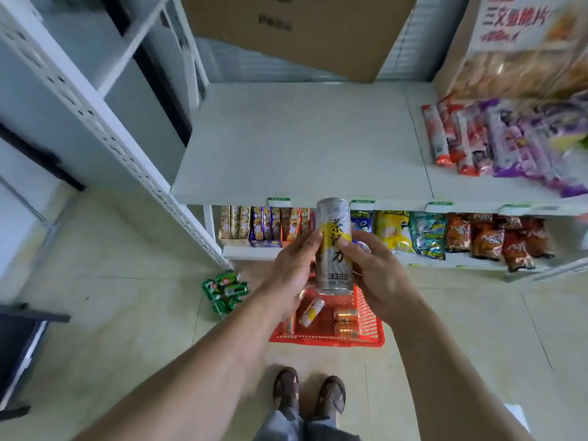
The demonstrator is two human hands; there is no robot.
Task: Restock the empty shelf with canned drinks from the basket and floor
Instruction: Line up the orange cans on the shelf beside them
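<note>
Head view: both hands hold one tall silver-and-yellow drink can [334,246] upright, in front of the front edge of the bare pale-grey shelf board [302,144]. The left hand [294,265] wraps its fingers around the can's left side, thumb on the front; the right hand [375,268] curls round the right side, thumb on the label. Below them, on the tiled floor, stands a red plastic mesh basket [372,332] holding a second silver-and-yellow can [311,312] lying on its side and two orange cans [346,321]. Left of the basket, a cluster of green cans [226,291] lies on the floor by the white perforated shelf upright [105,128]. Purple and red snack packets [496,141] occupy the shelf's right part, with a brown cardboard box [302,30] at the back.
</note>
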